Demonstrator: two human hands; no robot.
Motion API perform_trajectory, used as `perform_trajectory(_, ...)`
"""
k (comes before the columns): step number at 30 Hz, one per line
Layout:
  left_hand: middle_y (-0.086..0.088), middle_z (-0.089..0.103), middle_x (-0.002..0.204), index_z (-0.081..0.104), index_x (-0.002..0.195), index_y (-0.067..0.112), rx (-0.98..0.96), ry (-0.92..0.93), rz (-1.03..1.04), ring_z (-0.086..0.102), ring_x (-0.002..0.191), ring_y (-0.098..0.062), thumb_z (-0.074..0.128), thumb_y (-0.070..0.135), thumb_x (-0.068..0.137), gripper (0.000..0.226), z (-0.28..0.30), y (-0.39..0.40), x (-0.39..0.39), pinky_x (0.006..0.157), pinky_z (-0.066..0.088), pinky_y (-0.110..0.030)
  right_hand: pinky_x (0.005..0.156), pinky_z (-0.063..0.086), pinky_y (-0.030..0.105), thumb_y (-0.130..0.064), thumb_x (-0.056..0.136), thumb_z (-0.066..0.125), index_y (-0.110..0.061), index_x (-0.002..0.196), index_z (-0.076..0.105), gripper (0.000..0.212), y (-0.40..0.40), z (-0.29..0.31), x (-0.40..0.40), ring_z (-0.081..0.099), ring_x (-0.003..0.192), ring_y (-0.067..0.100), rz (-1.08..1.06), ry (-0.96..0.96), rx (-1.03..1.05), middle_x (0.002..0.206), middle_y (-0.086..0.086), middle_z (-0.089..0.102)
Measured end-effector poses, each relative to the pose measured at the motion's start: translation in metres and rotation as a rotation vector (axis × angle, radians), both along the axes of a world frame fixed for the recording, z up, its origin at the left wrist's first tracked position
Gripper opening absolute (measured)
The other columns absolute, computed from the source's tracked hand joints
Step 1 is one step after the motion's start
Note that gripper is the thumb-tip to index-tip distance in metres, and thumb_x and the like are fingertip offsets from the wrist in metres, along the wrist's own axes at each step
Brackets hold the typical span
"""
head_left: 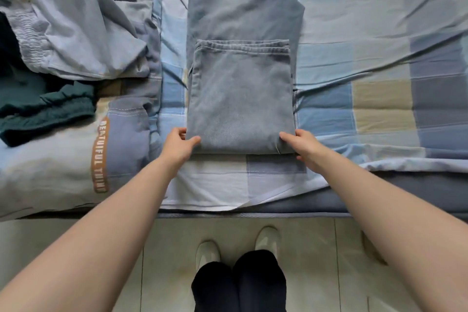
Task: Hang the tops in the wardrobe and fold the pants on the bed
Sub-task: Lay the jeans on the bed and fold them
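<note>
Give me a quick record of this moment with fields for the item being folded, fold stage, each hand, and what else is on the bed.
item: light blue jeans on the checked bed sheet
fold stage: leg ends folded up over the thighs, hems below the back pocket
left hand: pinches the near left corner of the fold
right hand: pinches the near right corner
other: pile of clothes at left

A bed (pixel 379 63) in a blue checked sheet carries light jeans (pixel 240 94) at its middle, with a heap of clothes (pixel 63 40) lying left of the jeans.
</note>
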State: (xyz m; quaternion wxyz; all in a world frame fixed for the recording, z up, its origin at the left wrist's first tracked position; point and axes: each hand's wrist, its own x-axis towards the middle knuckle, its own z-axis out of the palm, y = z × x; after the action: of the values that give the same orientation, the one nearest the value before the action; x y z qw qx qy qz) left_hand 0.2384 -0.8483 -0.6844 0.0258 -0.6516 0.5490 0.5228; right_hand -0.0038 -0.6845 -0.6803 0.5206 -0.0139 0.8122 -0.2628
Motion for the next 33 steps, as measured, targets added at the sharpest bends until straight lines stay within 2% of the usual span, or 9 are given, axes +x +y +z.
perform_trajectory(3, -0.006, 0.06, 0.097, 0.06, 0.112, 0.004, -0.025, -0.033, -0.066, 0.054, 0.086, -0.019, 0.066, 0.019, 0.091, 0.027, -0.005, 0.001, 0.009, 0.08, 0.044, -0.032, 0.077, 0.035, 0.027, -0.04, 0.093, 0.055, -0.012, 0.12, 0.058, 0.039, 0.003, -0.006, 0.004, 0.049, 0.093, 0.019, -0.035, 0.04, 0.03, 0.107, 0.001, 0.053)
perform_trajectory(5, -0.003, 0.059, 0.082, 0.062, 0.091, 0.009, -0.044, 0.004, -0.006, 0.052, 0.079, -0.019, 0.065, 0.016, 0.092, 0.008, -0.006, 0.002, 0.012, 0.074, 0.045, -0.032, 0.075, 0.04, 0.027, -0.038, 0.093, 0.056, -0.014, 0.109, 0.06, 0.029, 0.003, -0.006, 0.006, 0.051, 0.086, 0.014, -0.061, 0.063, 0.004, 0.104, 0.001, 0.055)
perform_trajectory(8, -0.001, 0.053, 0.073, 0.051, 0.074, 0.017, -0.005, 0.113, 0.137, 0.051, 0.08, -0.02, 0.062, 0.012, 0.093, 0.023, -0.003, 0.009, 0.011, 0.076, 0.046, -0.035, 0.083, 0.046, 0.031, -0.034, 0.091, 0.061, -0.011, 0.104, 0.063, 0.026, 0.008, 0.001, 0.006, 0.052, 0.092, 0.015, -0.177, -0.01, -0.067, 0.101, 0.003, 0.057)
perform_trajectory(11, -0.003, 0.053, 0.077, 0.049, 0.076, 0.016, 0.049, 0.218, 0.24, 0.053, 0.088, -0.021, 0.059, 0.007, 0.094, 0.023, 0.002, 0.02, 0.014, 0.084, 0.049, -0.039, 0.08, 0.042, 0.027, -0.026, 0.091, 0.063, -0.016, 0.085, 0.059, 0.012, 0.022, 0.012, 0.006, 0.051, 0.08, 0.013, -0.208, -0.102, -0.108, 0.088, 0.002, 0.057)
perform_trajectory(15, -0.011, 0.054, 0.078, 0.048, 0.076, 0.011, 0.063, 0.307, 0.211, 0.055, 0.084, -0.023, 0.059, 0.0, 0.093, 0.024, 0.014, 0.033, 0.026, 0.079, 0.054, -0.029, 0.083, 0.046, 0.029, -0.016, 0.091, 0.063, -0.008, 0.097, 0.063, 0.01, 0.043, 0.024, 0.007, 0.057, 0.078, 0.014, -0.204, -0.108, -0.151, 0.089, 0.005, 0.063)
perform_trajectory(19, 0.0, 0.059, 0.063, 0.052, 0.073, 0.01, 0.101, 0.383, 0.203, 0.058, 0.071, -0.011, 0.063, -0.004, 0.09, 0.024, 0.03, 0.056, 0.038, 0.073, 0.057, -0.018, 0.076, 0.051, 0.024, -0.012, 0.09, 0.064, -0.002, 0.092, 0.064, 0.01, 0.067, 0.037, 0.008, 0.059, 0.076, 0.016, -0.277, -0.097, -0.22, 0.086, 0.01, 0.064)
perform_trajectory(28, 0.004, 0.065, 0.066, 0.068, 0.065, 0.02, 0.134, 0.364, 0.229, 0.06, 0.077, -0.017, 0.073, 0.006, 0.085, 0.024, 0.066, 0.135, 0.082, 0.09, 0.049, -0.038, 0.074, 0.046, 0.037, -0.014, 0.08, 0.075, -0.003, 0.07, 0.064, 0.019, 0.13, 0.059, 0.03, 0.053, 0.077, 0.026, -0.324, -0.056, -0.119, 0.081, 0.016, 0.059)
perform_trajectory(31, -0.003, 0.069, 0.069, 0.069, 0.071, 0.014, 0.171, 0.292, 0.148, 0.062, 0.077, -0.018, 0.074, 0.003, 0.083, 0.017, 0.083, 0.159, 0.099, 0.087, 0.052, -0.039, 0.062, 0.051, 0.028, -0.007, 0.082, 0.072, -0.003, 0.08, 0.059, 0.013, 0.155, 0.078, 0.05, 0.056, 0.068, 0.023, -0.319, -0.047, -0.043, 0.087, 0.02, 0.059)
perform_trajectory(33, -0.01, 0.072, 0.074, 0.067, 0.075, 0.006, 0.173, 0.218, 0.097, 0.066, 0.078, -0.019, 0.074, 0.003, 0.083, 0.011, 0.095, 0.176, 0.11, 0.09, 0.054, -0.045, 0.052, 0.051, 0.025, 0.002, 0.082, 0.07, -0.007, 0.102, 0.047, 0.031, 0.173, 0.097, 0.063, 0.056, 0.063, 0.018, -0.391, -0.063, -0.024, 0.089, 0.019, 0.056)
